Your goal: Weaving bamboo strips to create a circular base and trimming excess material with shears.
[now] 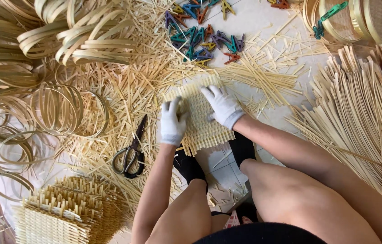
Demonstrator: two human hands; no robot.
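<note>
We're pressing strips tight on the woven bamboo mat (198,118): keep both palms flat, feet pinning its near edge, nudge evenly. Left hand (173,121), white-gloved, fingers spread and flat at the mat's 9 o'clock edge, gripping nothing. Right hand (221,106) at 1 o'clock, fingers half curled on the weave; pinching a strip? Can't tell. Scissors (131,152) lie at 8 o'clock of mat.

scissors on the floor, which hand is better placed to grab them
Left. The left hand rests on the near-left edge of the woven mat, and the scissors lie just to its left. The right hand is farther away, across the mat.
</note>
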